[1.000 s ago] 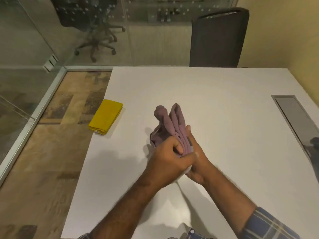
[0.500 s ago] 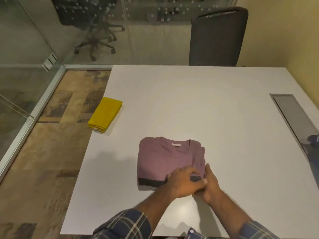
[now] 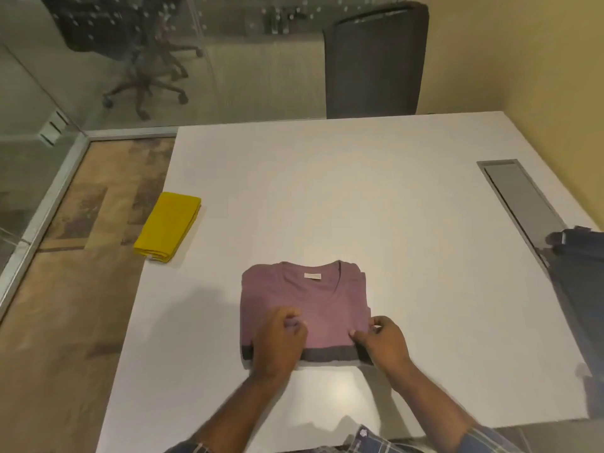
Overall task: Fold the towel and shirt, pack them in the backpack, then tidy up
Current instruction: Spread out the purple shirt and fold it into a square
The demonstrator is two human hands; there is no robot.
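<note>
Both hands, left (image 3: pixel 277 338) and right (image 3: pixel 382 343), fingers curled, rest on the folded shirt (image 3: pixel 304 308); towel (image 3: pixel 168 225) lies folded nearby on the table (image 3: pixel 327 197). Packing appears left.

Folded mauve shirt (image 3: pixel 304 308) flat on desk (image 3: pixel 359 197); left hand (image 3: pixel 277 341), right hand (image 3: pixel 384 343) on near edge, seemingly pinching fabric; yellow towel (image 3: pixel 167 226) at 10 o'clock.
</note>
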